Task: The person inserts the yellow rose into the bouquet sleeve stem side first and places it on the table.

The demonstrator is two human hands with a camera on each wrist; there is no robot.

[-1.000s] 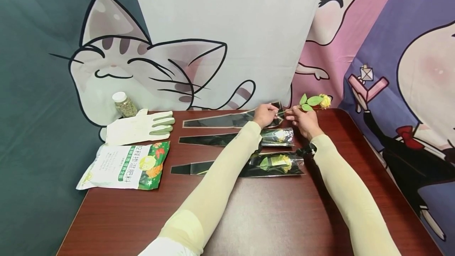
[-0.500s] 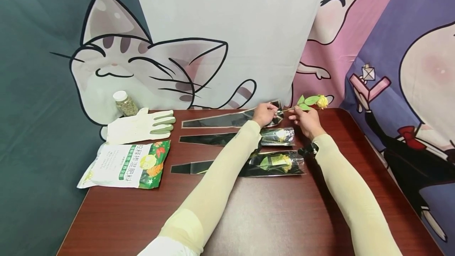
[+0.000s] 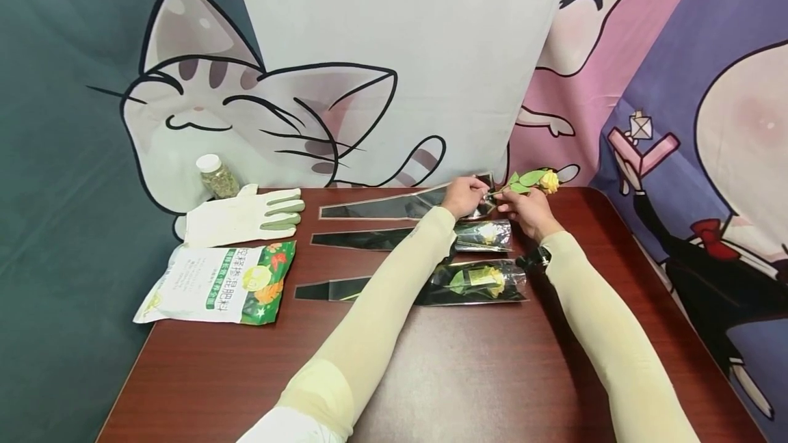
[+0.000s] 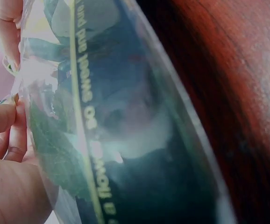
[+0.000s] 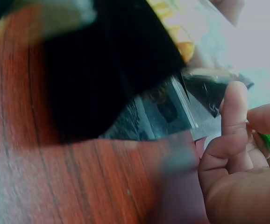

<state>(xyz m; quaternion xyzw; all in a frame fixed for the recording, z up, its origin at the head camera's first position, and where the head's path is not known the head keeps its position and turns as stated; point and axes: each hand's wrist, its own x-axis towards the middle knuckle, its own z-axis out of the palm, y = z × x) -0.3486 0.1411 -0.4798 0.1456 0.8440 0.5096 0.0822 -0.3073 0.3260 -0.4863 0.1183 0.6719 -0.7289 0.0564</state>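
Observation:
A dark, clear-fronted flower sleeve (image 3: 388,208) lies at the back of the table. My left hand (image 3: 463,197) pinches the edge of its mouth at the right end. With thumb and fingers, my right hand (image 3: 531,212) holds a yellow rose (image 3: 550,181) by its stem. The bloom points right, green leaves (image 3: 523,181) stand above the fingers, and the stem's lower end is at the sleeve's mouth, partly hidden by my hands. In the left wrist view a printed sleeve (image 4: 125,126) fills the middle beside my left fingers. In the right wrist view dark blurred shapes cover much of the scene.
Two sleeves with roses inside, a middle one (image 3: 363,239) and a front one (image 3: 431,292), lie under and beside my forearms. On the left are a white glove (image 3: 230,219), a fertilizer bag (image 3: 215,284) and a white-capped jar (image 3: 218,178). A printed curtain (image 3: 394,128) backs the table.
My right hand keeps hold of the rose, whose bloom and leaves have moved left and slightly down, closer to the sleeve's mouth. The left hand stays at the sleeve's edge, nearly still.

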